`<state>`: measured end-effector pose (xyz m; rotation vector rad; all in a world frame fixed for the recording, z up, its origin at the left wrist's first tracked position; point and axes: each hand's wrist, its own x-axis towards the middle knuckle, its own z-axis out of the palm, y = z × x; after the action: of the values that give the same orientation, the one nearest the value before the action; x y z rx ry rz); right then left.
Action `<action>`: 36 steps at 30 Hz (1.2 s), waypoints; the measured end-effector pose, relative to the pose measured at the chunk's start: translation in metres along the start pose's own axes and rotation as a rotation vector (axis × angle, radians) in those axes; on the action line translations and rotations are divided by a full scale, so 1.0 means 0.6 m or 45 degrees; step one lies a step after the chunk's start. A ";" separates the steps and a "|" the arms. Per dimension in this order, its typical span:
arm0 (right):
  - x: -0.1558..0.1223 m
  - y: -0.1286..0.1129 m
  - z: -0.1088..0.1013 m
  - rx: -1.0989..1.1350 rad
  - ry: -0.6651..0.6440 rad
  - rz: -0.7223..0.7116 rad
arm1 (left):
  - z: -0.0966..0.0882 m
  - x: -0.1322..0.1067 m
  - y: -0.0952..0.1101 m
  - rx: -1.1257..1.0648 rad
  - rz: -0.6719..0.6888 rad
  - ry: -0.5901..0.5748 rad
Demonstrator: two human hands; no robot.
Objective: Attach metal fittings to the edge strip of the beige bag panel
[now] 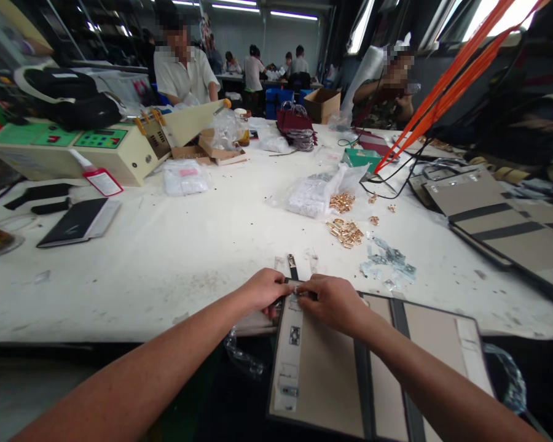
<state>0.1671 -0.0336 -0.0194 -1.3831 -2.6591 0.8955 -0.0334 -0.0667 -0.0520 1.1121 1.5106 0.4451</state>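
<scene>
A flat, unfolded bag panel (327, 374), beige with black edging and black cross strips, lies over the table's front edge. At its top left corner my left hand (265, 291) is closed on the edge, thumb on top and fingers partly beneath. My right hand (336, 302) has its fingers pressed together on the same corner, over a small piece too hidden to name. A black strap with a gold metal end (292, 264) sticks out beyond that corner. Down the panel's left strip sit a small metal plate (295, 335) and another metal plate (289, 390). A plastic-wrapped handle (244, 356) hangs at the left.
Gold metal fittings (345, 233) and loose metal plates (389, 258) lie beyond my right hand. More bag panels (498, 215) are stacked at the right. Orange cords (442, 86) hang down there. A cream machine (133, 153) and a red-and-white bottle (102, 179) stand left. Other people sit across the table.
</scene>
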 end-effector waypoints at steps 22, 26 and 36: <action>0.004 0.019 0.012 0.015 0.016 -0.119 | 0.017 -0.029 -0.008 -0.017 0.187 0.105; 0.011 0.025 0.004 0.004 -0.028 -0.188 | 0.031 -0.050 -0.015 0.304 0.350 0.423; 0.030 0.043 0.006 0.046 -0.076 -0.254 | 0.055 -0.078 -0.016 0.684 0.434 0.572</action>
<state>0.1743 -0.0103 -0.0393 -1.0765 -2.7469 0.9705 -0.0116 -0.1196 -0.0428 1.7962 1.9008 0.5644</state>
